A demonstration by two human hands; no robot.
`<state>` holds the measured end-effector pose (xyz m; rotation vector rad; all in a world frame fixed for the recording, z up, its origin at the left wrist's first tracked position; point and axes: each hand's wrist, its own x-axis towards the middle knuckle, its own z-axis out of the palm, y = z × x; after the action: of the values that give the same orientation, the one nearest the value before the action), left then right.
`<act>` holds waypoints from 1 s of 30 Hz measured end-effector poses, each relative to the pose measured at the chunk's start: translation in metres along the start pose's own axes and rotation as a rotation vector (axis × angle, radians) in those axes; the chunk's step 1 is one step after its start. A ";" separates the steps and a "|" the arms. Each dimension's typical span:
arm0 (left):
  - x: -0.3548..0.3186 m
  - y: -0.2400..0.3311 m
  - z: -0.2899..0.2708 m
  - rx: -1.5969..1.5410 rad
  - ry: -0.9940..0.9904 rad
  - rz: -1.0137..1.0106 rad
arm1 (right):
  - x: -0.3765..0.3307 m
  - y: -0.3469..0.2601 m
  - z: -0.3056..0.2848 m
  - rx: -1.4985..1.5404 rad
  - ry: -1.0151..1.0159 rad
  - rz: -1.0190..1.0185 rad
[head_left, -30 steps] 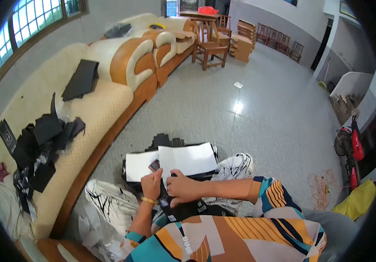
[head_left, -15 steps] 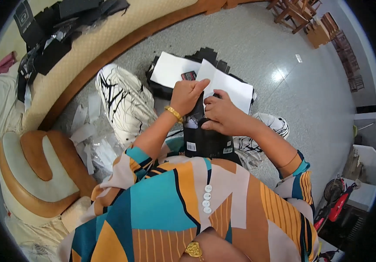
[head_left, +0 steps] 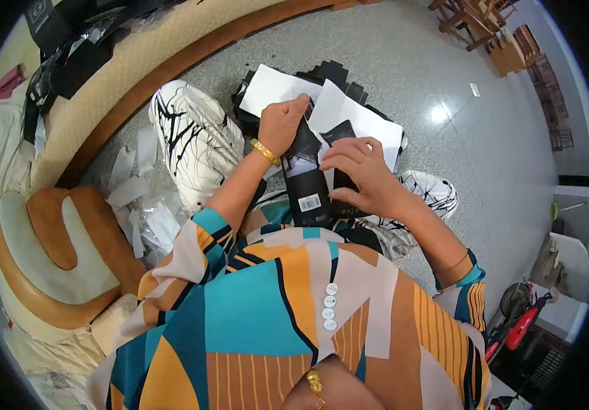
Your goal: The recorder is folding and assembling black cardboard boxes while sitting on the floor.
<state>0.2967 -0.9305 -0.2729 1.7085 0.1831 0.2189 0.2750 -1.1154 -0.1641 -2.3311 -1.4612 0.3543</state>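
The grey speckled floor [head_left: 390,58] spreads beyond and to the right of the fingers, while the long cream sofa [head_left: 192,42] curves away to their upper left. On it, well apart from the fingers, lies a heap of black packaging [head_left: 84,89]. A black stack [head_left: 332,72] sits just beyond the fingertips, with white sheets [head_left: 366,117] spread over it.

The black package [head_left: 301,184], the thing being worked on, lies between and below the two hands, above the lap. It shows two dark panels with a pale strip between them; whether these are one opened piece or two cannot be told.

The left hand [head_left: 282,126] is closed, thumb up, apparently gripping the package's upper left edge, though its fingertips are hidden. The right hand [head_left: 363,174] has its fingers loosely spread over the right panel, thumb apart from them.

Left of the fingers, white scraps [head_left: 127,191] lie on the floor. A small pale label [head_left: 309,202] shows below them on the package.

The handling looks partway: the panels seem parted, while the package remains between the hands, neither flattened nor set aside.
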 end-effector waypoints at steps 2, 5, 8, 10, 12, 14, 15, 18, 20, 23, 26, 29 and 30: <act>-0.004 0.010 0.006 0.239 -0.010 0.147 | -0.006 0.001 -0.006 -0.052 -0.005 0.050; -0.012 -0.019 -0.003 0.402 -0.036 0.463 | -0.004 -0.012 -0.004 -0.108 -0.096 0.117; -0.010 -0.008 -0.005 0.355 -0.057 0.130 | -0.013 -0.018 0.015 -0.405 -0.088 0.015; -0.011 0.010 -0.004 0.201 0.007 0.163 | -0.014 -0.026 0.020 -0.341 -0.198 -0.042; -0.010 0.015 -0.004 0.137 0.030 0.233 | -0.021 -0.035 0.018 -0.290 -0.085 -0.132; -0.006 0.008 -0.002 0.010 0.029 0.194 | -0.026 -0.042 0.019 -0.240 -0.009 -0.071; -0.003 0.004 -0.004 -0.101 0.031 0.126 | -0.028 -0.039 0.026 -0.313 0.056 -0.068; 0.000 -0.008 -0.010 -0.048 0.084 0.128 | -0.031 -0.036 0.040 -0.503 0.087 -0.080; -0.001 -0.018 -0.012 -0.084 0.094 0.084 | -0.027 -0.036 0.038 -0.457 0.097 -0.110; 0.010 -0.025 -0.019 -0.012 0.172 0.116 | -0.024 -0.025 0.027 -0.399 0.048 -0.109; 0.014 -0.021 -0.031 -0.161 0.205 0.046 | -0.016 -0.018 0.025 -0.475 0.195 -0.120; 0.019 -0.020 -0.041 -0.383 0.303 -0.095 | -0.010 -0.019 0.017 -0.482 0.224 -0.090; 0.020 -0.021 -0.050 -0.432 0.369 -0.173 | -0.010 -0.017 0.017 -0.482 0.268 -0.104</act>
<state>0.3037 -0.8745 -0.2860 1.2051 0.5164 0.4135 0.2500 -1.1151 -0.1720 -2.5136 -1.6572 -0.3685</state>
